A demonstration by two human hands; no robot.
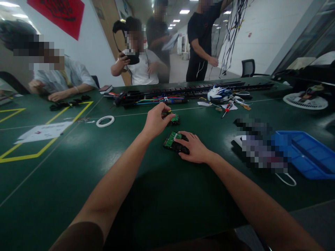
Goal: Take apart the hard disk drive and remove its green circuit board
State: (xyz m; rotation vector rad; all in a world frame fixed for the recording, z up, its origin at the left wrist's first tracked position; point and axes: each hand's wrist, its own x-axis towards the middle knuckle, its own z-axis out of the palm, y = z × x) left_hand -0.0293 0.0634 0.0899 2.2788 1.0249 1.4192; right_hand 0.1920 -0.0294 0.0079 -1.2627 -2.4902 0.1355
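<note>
In the head view, my right hand [195,148] grips a flat black device [177,145] with a green circuit board on its upper face. Thumb and fingers lie along its right side and over the top, and it rests on the green table [146,188]. Just beyond it, my left hand [156,121] is bent over a second, smaller green circuit board [176,119] with dark edges. Its thumb and fingers are closed in a pinch at that board's left end, by a small yellow bit. What the pinch holds is hidden.
A white ring [105,121] and a paper sheet [42,132] lie leftward. Cables [154,100], a red screwdriver [227,110] and a blue-white bundle [219,93] are farther back. A blue tray [309,153] stands right, beside a blurred phone-like object [264,151]. Several people are across the table.
</note>
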